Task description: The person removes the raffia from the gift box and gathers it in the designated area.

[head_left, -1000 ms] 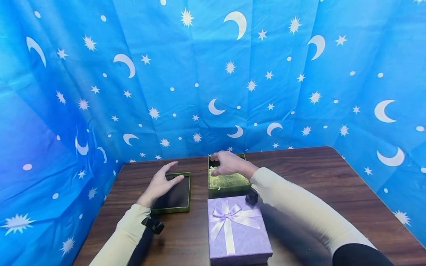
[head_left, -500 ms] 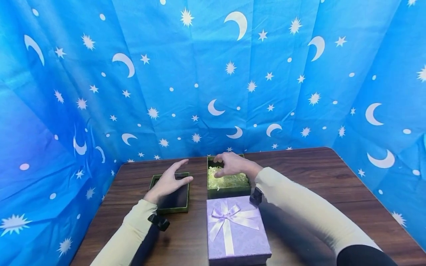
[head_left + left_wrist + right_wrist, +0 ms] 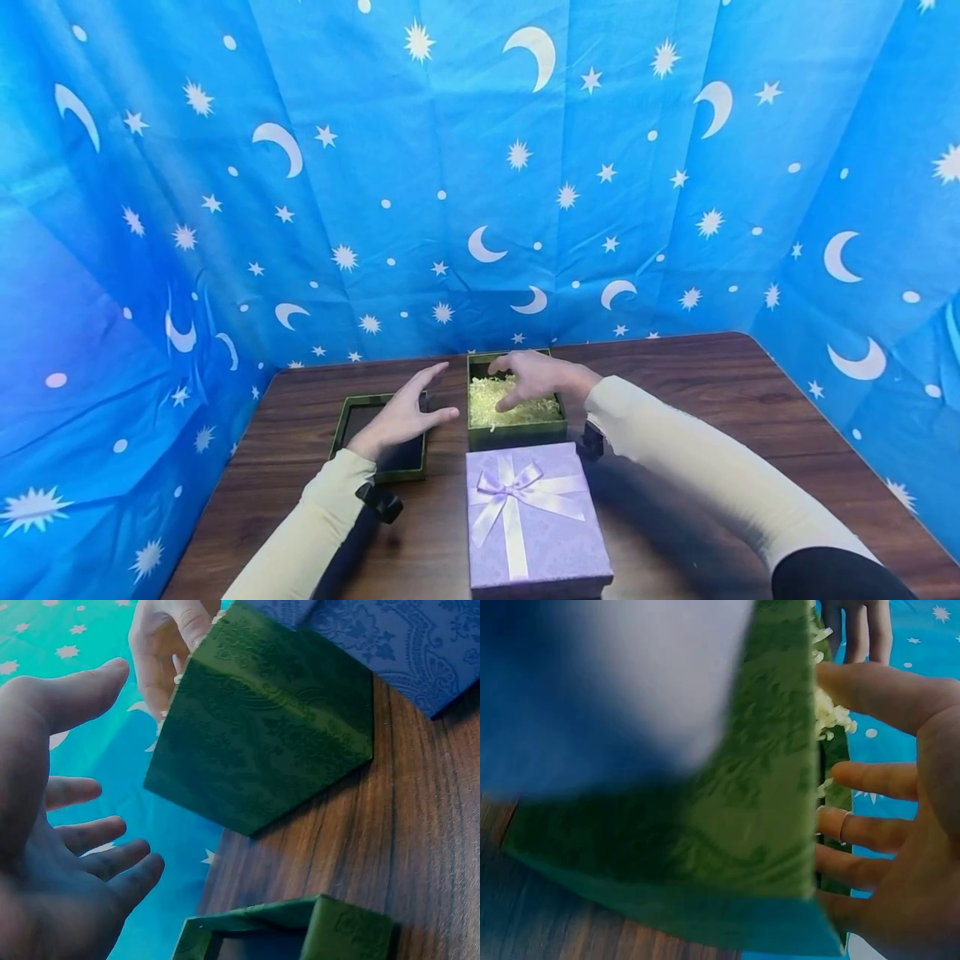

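My left hand [image 3: 405, 417] is over the green lid [image 3: 390, 477], fingers extended and thumb apart, holding nothing. That lid lies inside up on the table, its dark inside showing. My right hand [image 3: 536, 377] hovers at the open green box [image 3: 517, 435], fingers spread and lightly bent, with nothing gripped. Pale yellow shredded paper [image 3: 487, 398] fills much of this box. In the right wrist view the fingers [image 3: 877, 829] reach over the box's rim, above the shreds. The left wrist view shows the left palm [image 3: 67, 877] facing the patterned side of the green box [image 3: 270, 727].
A lilac gift box [image 3: 540, 533] with a satin bow stands just in front of the green box. All of it rests on a dark wood table [image 3: 675, 375]. A blue cloth [image 3: 375, 167] with moons and stars hangs round the back and sides.
My left hand has moved right, from over the lid toward the green box. My right hand has shifted slightly right over the shredded paper, uncovering more of it. The boxes stay put.
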Demonstrator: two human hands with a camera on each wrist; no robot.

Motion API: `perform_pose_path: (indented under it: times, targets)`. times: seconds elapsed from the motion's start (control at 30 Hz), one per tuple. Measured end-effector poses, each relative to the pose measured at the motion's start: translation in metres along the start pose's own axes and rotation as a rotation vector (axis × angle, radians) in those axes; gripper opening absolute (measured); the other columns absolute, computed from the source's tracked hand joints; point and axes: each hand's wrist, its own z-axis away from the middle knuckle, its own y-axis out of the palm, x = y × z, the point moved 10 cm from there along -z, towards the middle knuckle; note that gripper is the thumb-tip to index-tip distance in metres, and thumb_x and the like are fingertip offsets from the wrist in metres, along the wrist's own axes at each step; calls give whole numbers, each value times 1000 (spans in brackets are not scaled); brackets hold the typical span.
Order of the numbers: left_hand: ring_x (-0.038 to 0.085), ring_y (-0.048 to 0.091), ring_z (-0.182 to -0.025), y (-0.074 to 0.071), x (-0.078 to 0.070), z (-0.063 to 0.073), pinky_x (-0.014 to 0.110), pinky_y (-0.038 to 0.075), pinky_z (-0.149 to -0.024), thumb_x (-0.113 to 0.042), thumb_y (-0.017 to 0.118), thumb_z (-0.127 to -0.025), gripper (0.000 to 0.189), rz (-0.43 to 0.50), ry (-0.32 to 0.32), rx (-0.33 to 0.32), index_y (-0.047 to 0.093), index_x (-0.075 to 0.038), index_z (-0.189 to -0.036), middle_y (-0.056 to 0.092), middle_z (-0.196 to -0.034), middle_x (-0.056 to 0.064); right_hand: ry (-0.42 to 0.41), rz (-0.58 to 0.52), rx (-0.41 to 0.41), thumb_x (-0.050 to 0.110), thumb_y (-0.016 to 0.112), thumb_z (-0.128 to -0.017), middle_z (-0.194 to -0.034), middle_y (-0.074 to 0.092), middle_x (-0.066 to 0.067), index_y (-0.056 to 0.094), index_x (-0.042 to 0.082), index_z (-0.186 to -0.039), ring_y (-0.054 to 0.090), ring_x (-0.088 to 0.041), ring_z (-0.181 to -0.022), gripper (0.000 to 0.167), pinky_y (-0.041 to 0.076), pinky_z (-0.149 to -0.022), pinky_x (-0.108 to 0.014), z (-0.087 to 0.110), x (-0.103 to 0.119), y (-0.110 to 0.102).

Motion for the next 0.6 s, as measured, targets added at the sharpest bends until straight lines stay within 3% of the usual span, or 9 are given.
perform_pose_path:
  times: [0.23, 0.6]
  targets:
    - [29, 27, -146, 10, 1, -3, 58, 28, -115, -45, 73, -85, 87, 32, 0, 5, 27, -24, -155, 27, -160, 4, -50, 27, 21, 39, 78, -80, -137, 55, -14, 51, 4, -139, 51, -33, -127, 73, 45, -105, -45, -3, -5, 10]
    - [29, 35, -142, 22, -5, -6, 55, 35, -112, -44, 75, -84, 86, 64, 46, 17, 29, -23, -154, 32, -157, 6, -63, 44, 49, 49, 78, -78, -147, 45, -12, 41, 13, -148, 43, -30, -135, 87, 41, -108, -48, -5, -9, 21]
